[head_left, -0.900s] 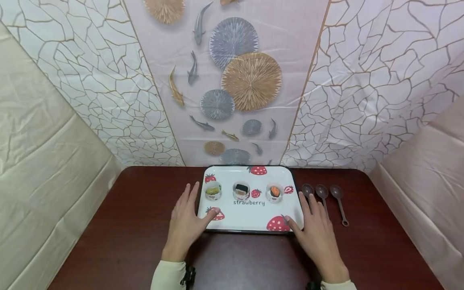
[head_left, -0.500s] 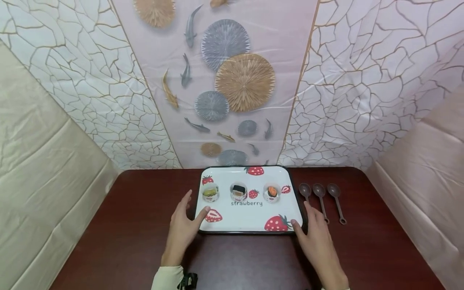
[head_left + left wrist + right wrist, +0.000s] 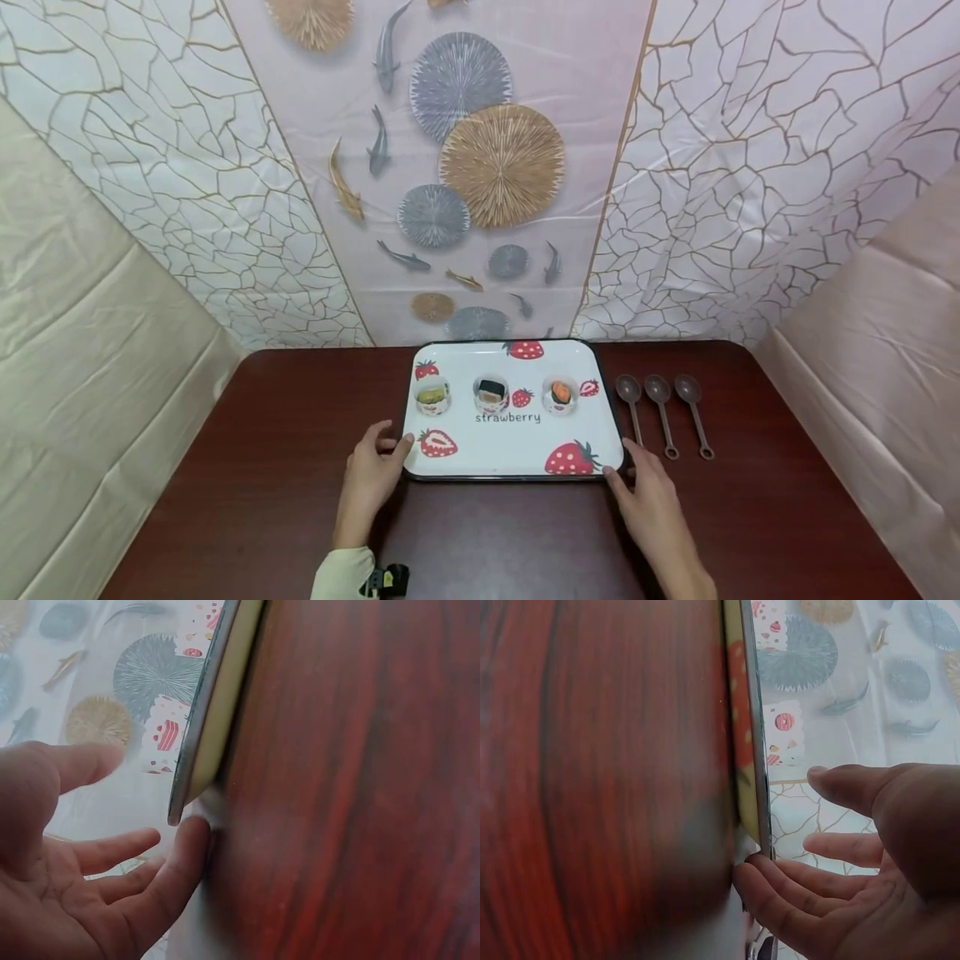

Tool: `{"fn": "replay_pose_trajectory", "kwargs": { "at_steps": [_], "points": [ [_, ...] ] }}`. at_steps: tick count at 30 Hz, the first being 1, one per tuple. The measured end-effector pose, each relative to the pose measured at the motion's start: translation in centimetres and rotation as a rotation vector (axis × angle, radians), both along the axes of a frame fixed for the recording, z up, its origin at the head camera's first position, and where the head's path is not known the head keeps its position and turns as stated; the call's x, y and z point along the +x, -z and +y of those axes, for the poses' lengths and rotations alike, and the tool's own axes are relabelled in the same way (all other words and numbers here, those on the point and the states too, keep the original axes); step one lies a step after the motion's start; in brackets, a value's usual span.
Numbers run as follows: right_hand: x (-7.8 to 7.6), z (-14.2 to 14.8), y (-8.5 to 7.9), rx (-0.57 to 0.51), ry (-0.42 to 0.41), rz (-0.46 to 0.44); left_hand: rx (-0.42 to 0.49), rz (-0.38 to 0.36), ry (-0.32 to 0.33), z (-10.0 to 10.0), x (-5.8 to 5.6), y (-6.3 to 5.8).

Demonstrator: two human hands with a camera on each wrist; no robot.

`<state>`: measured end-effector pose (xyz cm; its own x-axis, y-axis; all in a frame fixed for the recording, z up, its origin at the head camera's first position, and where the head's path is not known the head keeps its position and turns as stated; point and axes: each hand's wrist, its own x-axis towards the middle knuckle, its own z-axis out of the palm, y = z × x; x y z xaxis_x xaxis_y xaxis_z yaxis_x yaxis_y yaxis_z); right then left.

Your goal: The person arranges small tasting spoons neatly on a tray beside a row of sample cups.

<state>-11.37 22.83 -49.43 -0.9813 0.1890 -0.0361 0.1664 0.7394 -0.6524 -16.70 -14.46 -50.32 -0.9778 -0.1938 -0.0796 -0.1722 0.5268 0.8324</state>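
A white rectangular tray (image 3: 480, 450) with a dark rim, strawberry prints and the word "strawberry" lies on the table. My left hand (image 3: 372, 471) is at its near left corner, the thumb close to the rim. In the left wrist view, fingertips (image 3: 193, 832) reach right to the rim's lower side, with the thumb apart above. At the near right corner is my right hand (image 3: 651, 504), its fingertips (image 3: 754, 874) likewise at the rim's underside and its thumb raised. Three small paper cups stand in a row on the tray, holding a green-topped piece (image 3: 432, 396), a black-wrapped piece (image 3: 491, 391) and an orange-topped piece (image 3: 560, 392), all sushi-like.
Three grey-brown spoons (image 3: 657, 390) lie side by side right of the tray, handles toward me. The dark red wooden table (image 3: 255, 467) ends against a patterned cloth backdrop (image 3: 502, 167). Beige cloth panels (image 3: 97, 367) close off both sides.
Both hands have drawn back toward me along the tray's sides to its near corners. The thumbs have moved off the tray's surface to its rim, and the fingers have bent inward. The head view has shifted slightly.
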Motion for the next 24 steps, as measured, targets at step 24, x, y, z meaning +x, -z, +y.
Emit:
{"fn": "replay_pose_trajectory", "kwargs": {
  "at_steps": [24],
  "points": [
    [0.7,0.9,-1.0,0.006,0.033,0.054,0.338,-0.073,0.058,-1.9,-0.7,1.9]
  ]
}}
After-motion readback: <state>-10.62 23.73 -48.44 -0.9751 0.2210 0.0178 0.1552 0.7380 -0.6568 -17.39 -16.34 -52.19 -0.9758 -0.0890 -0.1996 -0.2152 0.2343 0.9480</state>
